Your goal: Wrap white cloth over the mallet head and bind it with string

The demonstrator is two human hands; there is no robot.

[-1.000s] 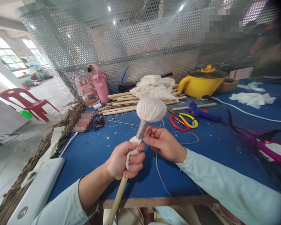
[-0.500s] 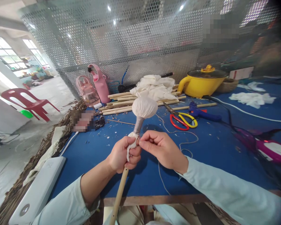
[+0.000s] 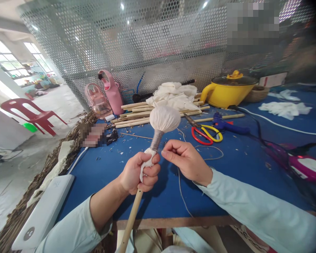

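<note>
My left hand (image 3: 142, 172) is wrapped round a wooden stick (image 3: 133, 218) just below its padded top. A round bundle of pleated white cloth (image 3: 164, 118) caps the stick, bound beneath with many turns of grey string (image 3: 157, 140). Loose white cloth pokes out between my left fingers. To the right of the binding, my right hand (image 3: 186, 160) pinches with thumb and forefinger close to the neck. A thin strand seems to run from the binding to this pinch. Grey string (image 3: 181, 189) also trails over the blue table below my right hand.
Behind the bundle lie several wooden sticks (image 3: 137, 123) and a heap of white cloth (image 3: 173, 95). Scissors (image 3: 206, 135), a blue glue gun (image 3: 230, 127) and a yellow electric pot (image 3: 230, 92) stand to the right. A pink bottle (image 3: 113, 96) and a white power bank (image 3: 46, 212) are left.
My right hand has drawn slightly up and right, away from my left hand. The cloth bundle has tilted a little to the right. My left grip stays the same.
</note>
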